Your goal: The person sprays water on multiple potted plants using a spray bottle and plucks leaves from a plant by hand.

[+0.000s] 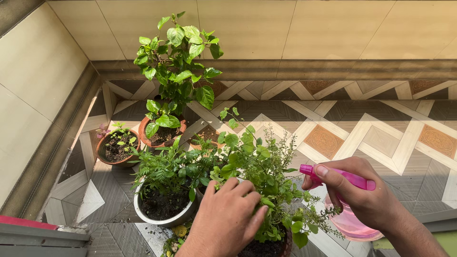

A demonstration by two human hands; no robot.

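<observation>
My right hand [369, 195] grips a pink spray bottle [350, 223], thumb on the pink nozzle head pointing left toward a bushy small-leaved green plant [266, 176]. My left hand [226, 216] rests fingers-down among the stems of that plant, partly covering its dark pot [285, 245] at the bottom edge. The bottle's clear pink body is half hidden behind my right hand.
A white pot [164, 219] with fern-like foliage stands left of my left hand. Behind are two terracotta pots, one small [102, 154] with seedlings, one [145, 135] with a tall broad-leaved plant [178, 57]. Patterned tile floor [381, 133] extends right; beige walls enclose the corner.
</observation>
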